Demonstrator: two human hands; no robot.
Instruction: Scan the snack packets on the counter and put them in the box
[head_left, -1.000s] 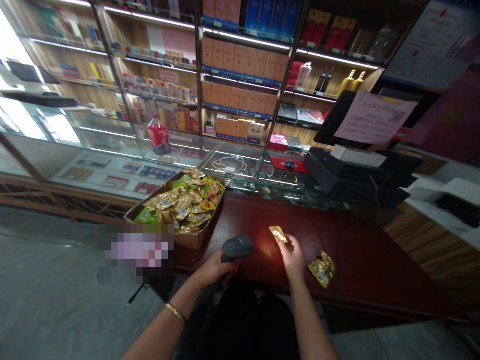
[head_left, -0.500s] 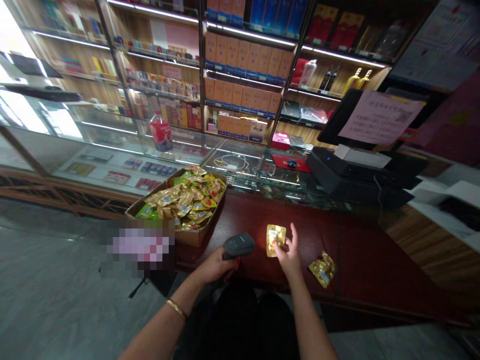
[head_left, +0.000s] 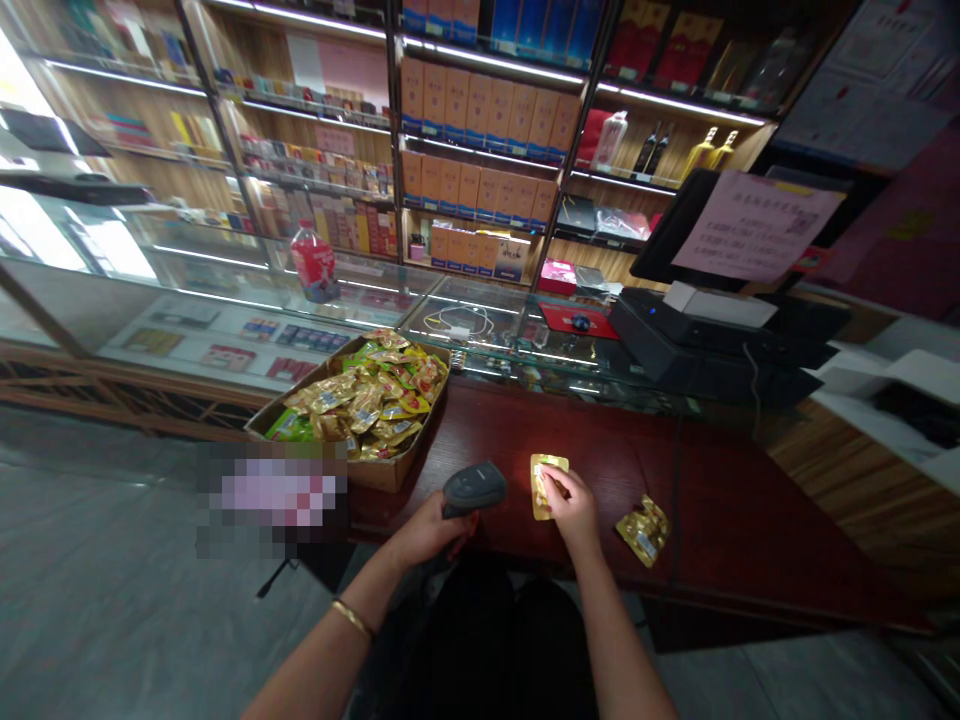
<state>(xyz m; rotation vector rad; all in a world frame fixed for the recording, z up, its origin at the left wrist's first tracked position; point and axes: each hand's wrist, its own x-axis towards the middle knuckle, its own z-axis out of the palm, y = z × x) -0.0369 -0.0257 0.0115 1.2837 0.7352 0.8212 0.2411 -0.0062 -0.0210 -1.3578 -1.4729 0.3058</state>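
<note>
My left hand (head_left: 431, 528) is wrapped round the handle of a dark grey barcode scanner (head_left: 474, 487); the scanner's head points right, toward a gold snack packet (head_left: 538, 502). With fingers drawn together, my right hand (head_left: 574, 508) pinches at that packet and covers part of its face. The packet is lit brightly and is over the red-brown counter (head_left: 600, 440). To the right of my right hand, a second gold snack packet (head_left: 643, 530) lies crumpled on the counter. At the left stands a cardboard box (head_left: 382, 474) full of gold and green packets.
Behind the counter runs a glass display case (head_left: 360, 290) with a red-labelled bottle (head_left: 313, 262) on top. A monitor with a pink paper sheet (head_left: 757, 225) stands at the back right, near a mouse (head_left: 580, 322) on a red mat. Shelves of boxes line the wall.
My right hand's fingers have closed in over the front of the gold packet; before, they were spread, with the thumb on it. The scanner stays in my left hand, almost unmoved.
</note>
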